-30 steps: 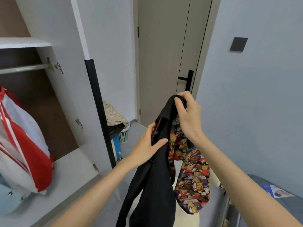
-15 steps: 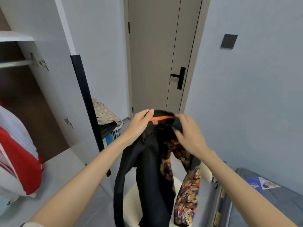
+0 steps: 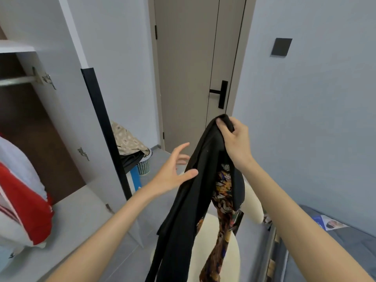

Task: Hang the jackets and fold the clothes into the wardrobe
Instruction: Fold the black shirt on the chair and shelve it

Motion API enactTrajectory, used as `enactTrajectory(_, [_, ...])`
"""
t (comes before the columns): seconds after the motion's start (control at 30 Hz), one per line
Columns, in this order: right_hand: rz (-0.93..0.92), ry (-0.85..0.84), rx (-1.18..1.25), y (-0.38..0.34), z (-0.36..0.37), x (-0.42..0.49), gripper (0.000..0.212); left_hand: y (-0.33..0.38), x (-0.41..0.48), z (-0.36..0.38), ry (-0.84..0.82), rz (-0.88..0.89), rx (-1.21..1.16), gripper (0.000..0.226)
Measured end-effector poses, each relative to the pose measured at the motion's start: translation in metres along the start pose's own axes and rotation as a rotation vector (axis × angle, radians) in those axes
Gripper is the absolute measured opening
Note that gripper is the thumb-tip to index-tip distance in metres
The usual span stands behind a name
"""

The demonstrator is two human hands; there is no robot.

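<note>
A black jacket [image 3: 183,210] with a colourful patterned lining [image 3: 224,200] hangs in front of me over a cream chair [image 3: 252,208]. My right hand [image 3: 234,141] grips its top edge, fingers curled round the black cloth. My left hand [image 3: 173,171] is spread, its thumb touching the jacket's left side. At the left stands the wardrobe [image 3: 67,110] with its door open, a metal hanging rail [image 3: 16,80] inside. A red and white jacket [image 3: 20,196] hangs in it at the far left.
The wardrobe door's black edge [image 3: 105,129] stands just left of my left hand. Behind it a white basket [image 3: 143,165] holds beige and dark clothes. A closed door [image 3: 195,68] with a black handle faces me. A grey bed [image 3: 335,241] lies at lower right.
My left hand has let go of the jacket's collar and opened. My right hand has lifted the jacket higher by its top. The orange collar loop no longer shows.
</note>
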State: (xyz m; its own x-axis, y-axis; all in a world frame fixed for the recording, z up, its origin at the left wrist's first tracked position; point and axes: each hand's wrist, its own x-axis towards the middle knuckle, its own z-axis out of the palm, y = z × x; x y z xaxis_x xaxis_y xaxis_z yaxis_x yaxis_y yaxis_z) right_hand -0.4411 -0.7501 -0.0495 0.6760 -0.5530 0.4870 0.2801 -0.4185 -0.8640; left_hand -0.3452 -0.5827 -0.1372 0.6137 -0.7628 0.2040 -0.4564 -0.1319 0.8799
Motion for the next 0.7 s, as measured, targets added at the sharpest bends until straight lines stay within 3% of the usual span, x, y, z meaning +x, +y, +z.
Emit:
enactTrajectory(0.13, [-0.02,-0.128,0.0,-0.007,-0.003,0.006,0.012,-0.019,-0.006,0.012,-0.059,-0.056,0.009,0.068])
enactTrajectory(0.23, [-0.004,-0.092,0.067,-0.003,-0.006,0.004,0.013,-0.028,-0.005,0.024,-0.039,-0.025,0.066,0.078])
enactTrajectory(0.43, [0.061,0.019,0.106,0.004,-0.025,0.001,0.017,-0.045,0.0,0.046,0.256,-0.095,0.151,0.028])
enactTrajectory(0.53, [0.062,0.071,0.053,0.008,-0.038,0.0,0.019,-0.037,0.009,0.043,0.361,-0.136,0.013,0.014])
enactTrajectory(0.7, [0.061,0.074,-0.207,0.023,-0.063,-0.005,0.031,-0.009,0.017,0.011,0.547,-0.093,-0.013,0.021])
